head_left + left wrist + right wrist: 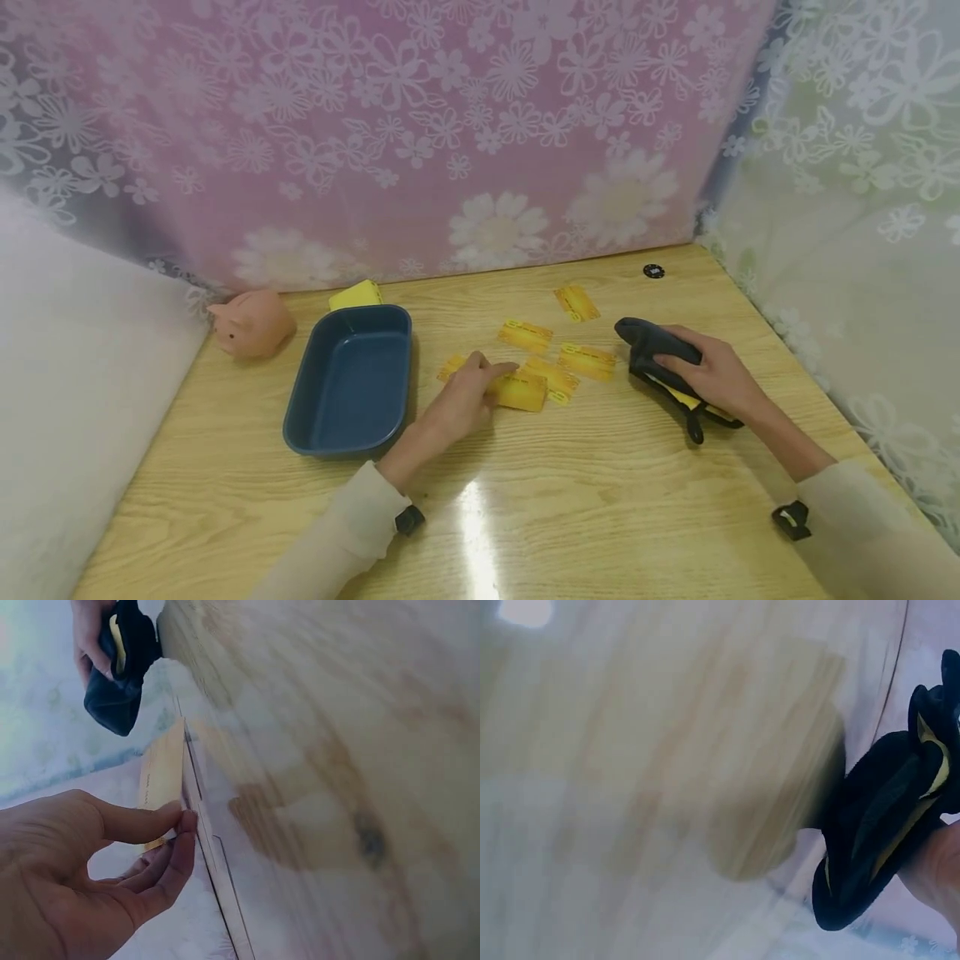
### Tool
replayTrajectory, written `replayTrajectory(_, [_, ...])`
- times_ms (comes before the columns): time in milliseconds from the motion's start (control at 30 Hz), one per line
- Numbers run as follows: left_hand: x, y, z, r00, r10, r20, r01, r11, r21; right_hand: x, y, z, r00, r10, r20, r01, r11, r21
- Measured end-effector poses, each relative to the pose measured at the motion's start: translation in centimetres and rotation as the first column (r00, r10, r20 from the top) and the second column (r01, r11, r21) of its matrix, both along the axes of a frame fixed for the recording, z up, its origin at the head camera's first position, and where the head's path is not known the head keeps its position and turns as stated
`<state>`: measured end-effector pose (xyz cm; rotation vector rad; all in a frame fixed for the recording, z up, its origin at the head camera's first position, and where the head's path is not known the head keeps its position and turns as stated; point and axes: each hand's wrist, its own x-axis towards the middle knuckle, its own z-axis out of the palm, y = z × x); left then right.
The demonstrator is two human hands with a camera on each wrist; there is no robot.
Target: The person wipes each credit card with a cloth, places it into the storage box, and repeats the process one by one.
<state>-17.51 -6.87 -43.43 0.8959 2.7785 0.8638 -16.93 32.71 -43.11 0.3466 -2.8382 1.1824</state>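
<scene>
Between thumb and fingers, my left hand (461,396) pinches a yellow-orange card (522,392) just above the table; in the left wrist view that card (163,772) is tilted up on edge. Several similar cards (587,362) lie scattered about this hand, partly overlapping. To the right, my right hand (716,371) grips a black soft pouch (654,343) with a drawstring-like cord hanging from it. Something yellow (686,398) shows in the pouch's opening. In the right wrist view the dark pouch (877,810) hides most of the fingers.
A dark blue plastic tub (347,392) stands left of my left hand. Behind it sits a yellow block-like object (357,295), with a pink piggy bank (253,323) further left. A black round chip (654,271) lies at the back right. Floral curtains (465,133) surround the wooden table.
</scene>
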Motion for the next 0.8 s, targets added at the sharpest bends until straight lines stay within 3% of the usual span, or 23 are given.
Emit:
replayTrajectory(233, [-0.4, -0.1, 0.0, 0.997, 0.022, 0.074, -0.034, 0.986, 0.162, 0.9, -2.4, 1.5, 0.999, 0.019, -0.029, -0.022, 0.994, -0.104])
replayTrajectory(367, [-0.3, -0.1, 0.4, 0.997, 0.042, 0.058, -0.055, 0.967, 0.249, 1.6, -4.2, 2.5, 0.997, 0.027, -0.07, -0.041, 0.977, -0.208])
replayTrajectory(600, [0.3, 0.1, 2.0, 0.991, 0.104, 0.087, -0.131, 0.905, 0.404, 2.7, -7.7, 4.0, 0.991, 0.025, -0.13, -0.066, 0.944, -0.323])
replayTrajectory(800, [0.3, 0.2, 2.9, 0.981, 0.121, 0.151, -0.18, 0.857, 0.483, 3.0, -10.5, 4.4, 0.969, 0.085, -0.234, -0.165, 0.923, -0.348])
